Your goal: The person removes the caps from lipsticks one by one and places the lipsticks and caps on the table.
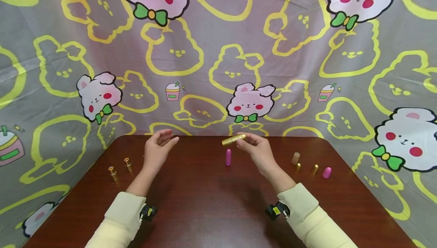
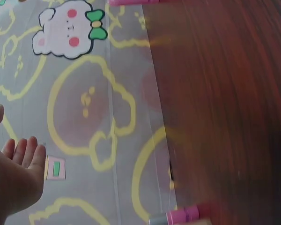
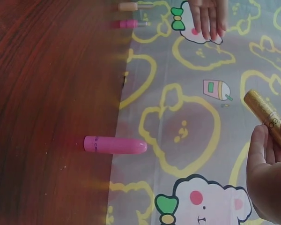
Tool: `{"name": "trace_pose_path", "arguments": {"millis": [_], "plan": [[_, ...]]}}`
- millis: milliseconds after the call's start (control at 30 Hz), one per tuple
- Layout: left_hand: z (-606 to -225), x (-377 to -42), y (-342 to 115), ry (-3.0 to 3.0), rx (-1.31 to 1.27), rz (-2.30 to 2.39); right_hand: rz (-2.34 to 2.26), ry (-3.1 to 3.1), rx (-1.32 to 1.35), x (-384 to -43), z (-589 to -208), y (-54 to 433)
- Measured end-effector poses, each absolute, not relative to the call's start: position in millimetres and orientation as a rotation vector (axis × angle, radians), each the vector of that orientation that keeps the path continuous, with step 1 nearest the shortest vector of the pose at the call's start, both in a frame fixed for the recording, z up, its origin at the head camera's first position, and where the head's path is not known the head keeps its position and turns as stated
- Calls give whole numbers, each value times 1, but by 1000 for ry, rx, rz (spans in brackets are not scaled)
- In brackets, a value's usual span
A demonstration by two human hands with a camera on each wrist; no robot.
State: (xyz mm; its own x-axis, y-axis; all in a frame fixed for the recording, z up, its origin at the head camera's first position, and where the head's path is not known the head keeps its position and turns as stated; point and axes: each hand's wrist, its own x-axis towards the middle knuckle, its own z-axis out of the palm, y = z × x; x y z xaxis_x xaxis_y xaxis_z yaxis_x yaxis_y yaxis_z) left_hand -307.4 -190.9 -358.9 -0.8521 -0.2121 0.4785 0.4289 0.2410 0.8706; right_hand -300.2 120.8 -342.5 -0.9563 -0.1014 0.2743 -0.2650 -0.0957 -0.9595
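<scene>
My right hand [image 1: 258, 150] holds a gold lipstick tube [image 1: 233, 139] by one end, tilted above the table; dark lettering shows on the tube [image 3: 262, 108] in the right wrist view. Below it a pink lipstick tube [image 1: 228, 157] stands upright on the table, apart from the hand. My left hand [image 1: 159, 147] is raised over the far left part of the table, its fingers relaxed and holding nothing. Its palm and fingers [image 2: 30, 154] show at the left edge of the left wrist view.
On the brown table [image 1: 205, 202], two gold lipstick pieces [image 1: 120, 169] stand at left. A beige piece [image 1: 295, 158], two small gold pieces [image 1: 315, 170] and a pink cap [image 1: 327, 172] stand at right. A patterned cloth [image 1: 218, 62] hangs behind and beside the table.
</scene>
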Motion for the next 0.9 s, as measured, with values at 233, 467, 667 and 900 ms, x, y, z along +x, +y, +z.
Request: {"name": "trace_pose_path", "arguments": {"millis": [233,467,667,900], "plan": [[-359,-311,-165,-1831,-291,-1871,2304,-1897,417,-300,-340,121],[-356,-312,-143,-1714,-342,-2014,2375,-1814,395,-303,-339,119],[-355,-313,-123,-1633,-364,-2156,2438,-1765,349,-304,-339,121],[-354,-312,-99,-1543,-459,-2301,2596,-1607,279,-303,-336,120]]}}
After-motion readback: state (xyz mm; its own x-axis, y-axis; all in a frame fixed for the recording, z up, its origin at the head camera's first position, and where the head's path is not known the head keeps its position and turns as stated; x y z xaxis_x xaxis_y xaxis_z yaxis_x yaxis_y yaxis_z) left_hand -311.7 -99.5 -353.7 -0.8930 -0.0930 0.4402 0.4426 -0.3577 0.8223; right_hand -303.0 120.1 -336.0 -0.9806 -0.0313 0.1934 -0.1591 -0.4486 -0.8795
